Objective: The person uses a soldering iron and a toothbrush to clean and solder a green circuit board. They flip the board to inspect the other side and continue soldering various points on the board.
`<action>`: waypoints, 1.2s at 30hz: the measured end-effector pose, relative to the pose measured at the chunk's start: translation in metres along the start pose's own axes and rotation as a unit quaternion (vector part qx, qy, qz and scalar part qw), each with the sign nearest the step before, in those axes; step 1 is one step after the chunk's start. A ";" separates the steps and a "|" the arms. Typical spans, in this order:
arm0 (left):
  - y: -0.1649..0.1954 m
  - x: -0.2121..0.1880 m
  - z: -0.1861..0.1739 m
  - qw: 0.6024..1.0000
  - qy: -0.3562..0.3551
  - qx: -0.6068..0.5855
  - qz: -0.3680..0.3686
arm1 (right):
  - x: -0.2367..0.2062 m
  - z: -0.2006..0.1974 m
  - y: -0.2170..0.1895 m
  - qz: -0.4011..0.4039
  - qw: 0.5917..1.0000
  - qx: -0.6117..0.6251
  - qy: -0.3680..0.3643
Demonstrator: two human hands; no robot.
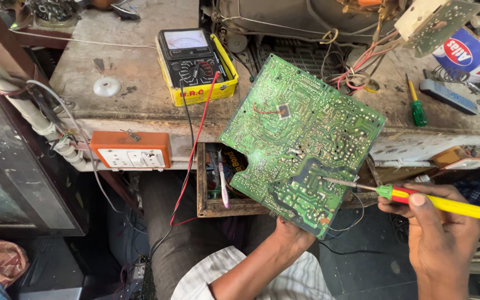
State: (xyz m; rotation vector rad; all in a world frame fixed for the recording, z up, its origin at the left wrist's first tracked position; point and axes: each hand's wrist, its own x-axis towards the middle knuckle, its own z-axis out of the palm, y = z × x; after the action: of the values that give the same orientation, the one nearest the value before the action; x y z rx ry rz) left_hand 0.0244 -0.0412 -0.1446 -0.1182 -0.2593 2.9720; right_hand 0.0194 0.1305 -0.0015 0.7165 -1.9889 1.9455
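Observation:
A large green circuit board (pixel 301 139) is held tilted, solder side up, over an open wooden drawer (pixel 209 206). My left hand (pixel 291 232) grips the board's lower edge from beneath. My right hand (pixel 437 230) is closed around a soldering iron (pixel 418 197) with a yellow, red and green handle. Its metal tip (pixel 334 181) touches the lower right part of the board.
A yellow-cased analog multimeter (pixel 194 65) sits on the worn bench (pixel 134 72), its red and black leads hanging down. An orange socket box (pixel 130 150) hangs at the bench front. A green screwdriver (pixel 416 105), a remote control (pixel 448 95) and tangled wires (pixel 356 66) lie right.

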 end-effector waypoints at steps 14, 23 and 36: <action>0.001 0.001 -0.008 0.997 -0.002 0.075 0.007 | -0.003 0.006 -0.009 0.002 1.000 -0.018 0.006; 0.003 -0.003 -0.001 0.996 -0.004 0.091 0.006 | -0.006 0.008 -0.011 -0.007 0.999 -0.031 0.018; 0.000 0.006 -0.022 0.996 0.006 0.091 0.004 | -0.010 -0.003 -0.010 0.001 1.000 -0.019 0.021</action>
State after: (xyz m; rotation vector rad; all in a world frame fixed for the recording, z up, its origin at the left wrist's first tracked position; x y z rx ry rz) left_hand 0.0201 -0.0366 -0.1664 -0.1152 0.0155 2.9831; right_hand 0.0327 0.1352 0.0016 0.6601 -1.9968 1.9033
